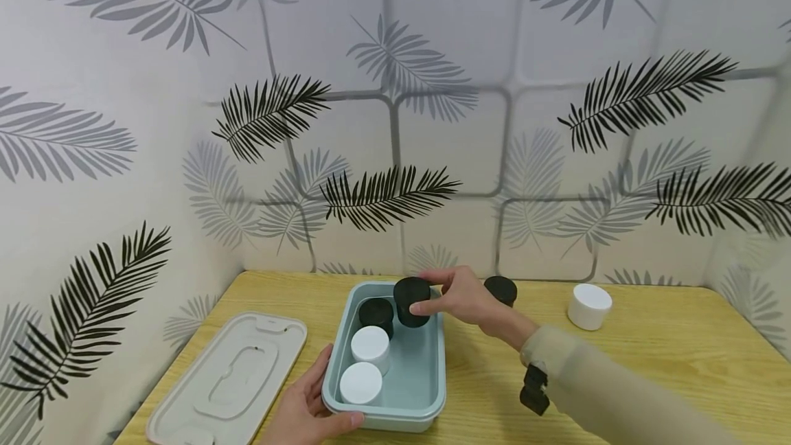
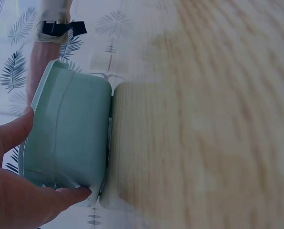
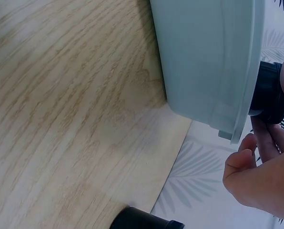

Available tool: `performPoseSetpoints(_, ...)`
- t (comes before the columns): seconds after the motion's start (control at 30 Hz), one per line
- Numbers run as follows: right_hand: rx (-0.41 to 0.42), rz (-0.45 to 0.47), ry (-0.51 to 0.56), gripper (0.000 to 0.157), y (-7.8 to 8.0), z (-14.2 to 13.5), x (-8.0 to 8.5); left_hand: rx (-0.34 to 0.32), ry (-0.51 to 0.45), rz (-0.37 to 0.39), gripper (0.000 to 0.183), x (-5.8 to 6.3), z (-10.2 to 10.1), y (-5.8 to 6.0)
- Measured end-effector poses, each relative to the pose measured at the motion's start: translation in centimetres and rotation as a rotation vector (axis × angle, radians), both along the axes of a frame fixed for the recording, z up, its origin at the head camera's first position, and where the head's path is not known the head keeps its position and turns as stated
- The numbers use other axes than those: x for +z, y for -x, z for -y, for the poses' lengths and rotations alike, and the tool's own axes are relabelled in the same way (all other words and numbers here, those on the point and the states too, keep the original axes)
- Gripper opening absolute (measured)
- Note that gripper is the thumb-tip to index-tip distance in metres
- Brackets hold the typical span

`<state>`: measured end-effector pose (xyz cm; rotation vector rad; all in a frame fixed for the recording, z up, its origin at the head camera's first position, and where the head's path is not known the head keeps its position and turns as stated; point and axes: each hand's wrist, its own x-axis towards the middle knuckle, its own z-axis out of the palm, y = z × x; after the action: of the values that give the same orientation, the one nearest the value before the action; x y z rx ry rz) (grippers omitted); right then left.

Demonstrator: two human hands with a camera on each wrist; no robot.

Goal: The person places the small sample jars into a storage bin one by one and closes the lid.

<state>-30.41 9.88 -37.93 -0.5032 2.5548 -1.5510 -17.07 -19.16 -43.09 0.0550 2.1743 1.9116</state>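
A pale green plastic box (image 1: 435,373) lies on the table, its top uncovered. Along its left side stand a black lidded jar (image 1: 375,314) and two white jars (image 1: 370,345). My right hand (image 1: 466,297) pinches another black jar (image 1: 412,299) between thumb and fingers at the box's far right corner. In the right wrist view this jar (image 3: 268,93) is partly below the rim. My left hand (image 1: 305,404) grips the box's near left corner, thumb at the front rim and fingers along the left side. In the left wrist view those fingers (image 2: 68,198) press against the box wall (image 2: 80,129).
A light grey lid (image 1: 231,369) lies flat to the left of the box. Behind my right wrist stands a black jar (image 1: 501,290). Farther right is a white jar (image 1: 590,306). A leaf-patterned wall (image 1: 445,239) borders the wooden table (image 1: 655,356) at the back.
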Motion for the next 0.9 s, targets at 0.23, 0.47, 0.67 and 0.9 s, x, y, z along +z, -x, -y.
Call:
performPoseSetpoints(0.23, -0.008, -0.007, -0.009, 0.062, -0.1, 0.4, -0.8, 0.0, 0.007, 0.012, 0.119, 0.0, -0.2, 0.0)
performPoseSetpoints(0.47, -0.009, -0.041, -0.028, 0.065, -0.1, 0.5, -1.9, 0.001, 0.02, -0.012, 0.119, -0.6, 0.0, 0.2)
performPoseSetpoints(0.67, -0.037, -0.038, -0.027, 0.065, -0.2, 0.5, -2.1, 0.003, 0.023, -0.006, 0.121, -0.7, 0.1, 0.3)
performPoseSetpoints(0.9, -0.087, -0.028, -0.056, 0.065, -0.4, 0.7, -2.0, 0.003, 0.02, 0.001, 0.12, -0.1, -0.1, -0.1)
